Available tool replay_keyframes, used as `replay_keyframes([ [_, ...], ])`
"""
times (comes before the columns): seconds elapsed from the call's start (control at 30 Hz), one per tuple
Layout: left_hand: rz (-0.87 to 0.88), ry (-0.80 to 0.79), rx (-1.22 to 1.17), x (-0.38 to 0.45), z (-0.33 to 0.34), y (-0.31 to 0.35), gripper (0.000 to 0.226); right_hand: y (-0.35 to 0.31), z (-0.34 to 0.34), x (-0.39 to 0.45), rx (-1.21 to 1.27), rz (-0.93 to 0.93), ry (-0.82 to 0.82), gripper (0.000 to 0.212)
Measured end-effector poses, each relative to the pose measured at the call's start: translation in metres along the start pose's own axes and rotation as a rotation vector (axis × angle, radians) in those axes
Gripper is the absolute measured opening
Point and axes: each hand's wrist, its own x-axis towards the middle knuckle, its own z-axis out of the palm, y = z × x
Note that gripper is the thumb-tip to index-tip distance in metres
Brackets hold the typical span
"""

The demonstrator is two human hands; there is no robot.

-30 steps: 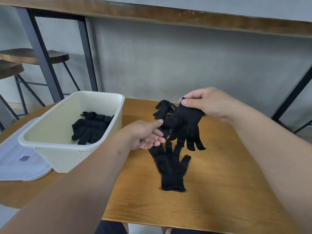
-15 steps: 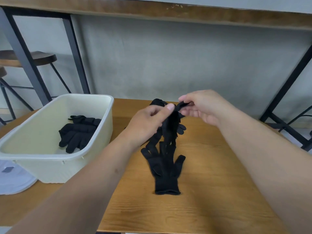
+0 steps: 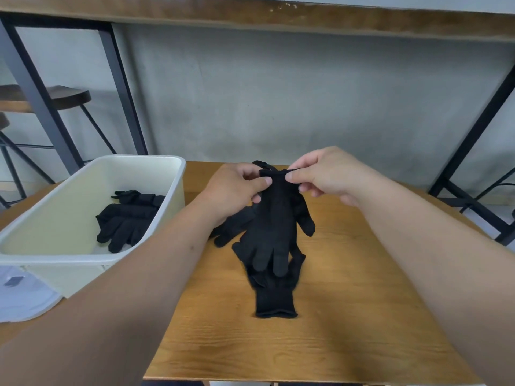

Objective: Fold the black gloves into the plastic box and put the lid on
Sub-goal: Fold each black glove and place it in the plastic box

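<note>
your left hand (image 3: 237, 188) + right hand (image 3: 320, 174) raised, forearms converging | both pinch cuff of hanging black knit glove (image 3: 274, 227) | above flat black glove (image 3: 274, 296) on wooden table (image 3: 348, 316)

— Where does the cream rectangular plastic box (image 3: 83, 263) sit?

— On the left part of the light wooden table (image 3: 348, 316), with a bundle of folded black knit gloves (image 3: 128, 218) inside it. The translucent white plastic lid (image 3: 25, 299) lies flat just left of the box, partly under it.

— And to the right?

— A black knit glove lying flat (image 3: 274, 302) at the table's middle, cuff nearest. Above it hangs the black knit glove held up (image 3: 274, 227), its cuff between the left hand (image 3: 234, 190) and the right hand (image 3: 326, 174). Behind the table's left, two dark round stools (image 3: 69, 96).
</note>
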Motion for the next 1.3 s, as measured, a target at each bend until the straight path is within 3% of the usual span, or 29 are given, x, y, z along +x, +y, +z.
replay_keyframes([
  [0.17, 0.039, 0.06, 0.013, 0.011, -0.003, 0.007, 0.012, 0.0, 0.002, 0.005, 0.164, -0.086, 0.06, 0.004],
  [0.33, 0.187, 0.143, 0.099, -0.014, -0.001, -0.002, 0.009, 0.014, 0.005, -0.02, 0.049, -0.291, 0.154, 0.007],
  [0.43, 0.224, 0.037, 0.245, -0.039, 0.013, -0.045, 0.013, 0.058, 0.036, -0.039, -0.056, -0.304, 0.071, 0.013],
  [0.53, 0.142, -0.16, 0.415, -0.062, 0.029, -0.093, 0.009, 0.111, 0.073, -0.055, -0.227, -0.212, -0.064, 0.014],
  [0.63, 0.132, -0.233, 0.472, -0.078, 0.04, -0.118, 0.008, 0.138, 0.095, -0.067, -0.356, -0.22, -0.116, 0.013],
  [0.77, 0.121, -0.228, 0.497, -0.088, 0.045, -0.123, 0.029, 0.136, 0.099, -0.069, -0.422, -0.319, -0.061, 0.024],
  [0.97, 0.185, -0.161, 0.51, -0.104, 0.049, -0.132, 0.058, 0.136, 0.094, -0.076, -0.525, -0.454, -0.02, 0.022],
  [1.3, 0.271, -0.128, 0.448, -0.111, 0.054, -0.146, 0.025, 0.15, 0.1, -0.089, -0.538, -0.493, -0.004, 0.016],
])
